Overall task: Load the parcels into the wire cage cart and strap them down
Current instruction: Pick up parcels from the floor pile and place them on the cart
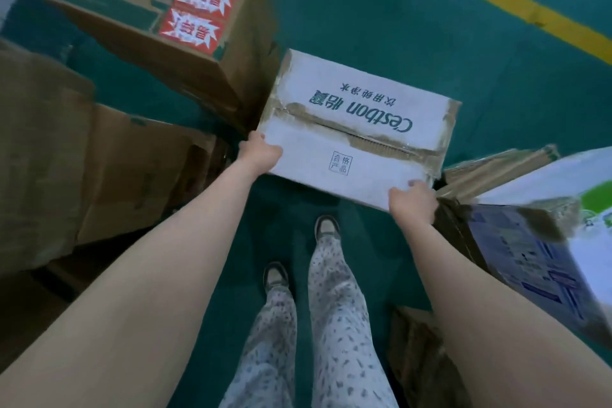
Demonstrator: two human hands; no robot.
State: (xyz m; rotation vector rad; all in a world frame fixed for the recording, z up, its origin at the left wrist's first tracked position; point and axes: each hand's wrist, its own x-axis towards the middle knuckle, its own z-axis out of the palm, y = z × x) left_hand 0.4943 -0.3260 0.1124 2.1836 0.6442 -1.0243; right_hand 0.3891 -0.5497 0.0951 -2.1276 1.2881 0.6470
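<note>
A white cardboard parcel [357, 122] printed "C'estbon", taped along its top seam, is ahead of me over the green floor. My left hand [260, 152] grips its near left corner, thumb on top and fingers hidden under the edge. My right hand [414, 197] grips the near right corner the same way. I cannot tell whether the parcel rests on the floor or is lifted. No wire cage cart or strap is in view.
A tall brown box with red stickers [185, 23] stands at the back left. More brown boxes [82, 169] crowd the left. A white and blue carton [543, 235] sits right. A yellow floor line [516, 7] crosses top right. My feet [298, 252] stand on green floor.
</note>
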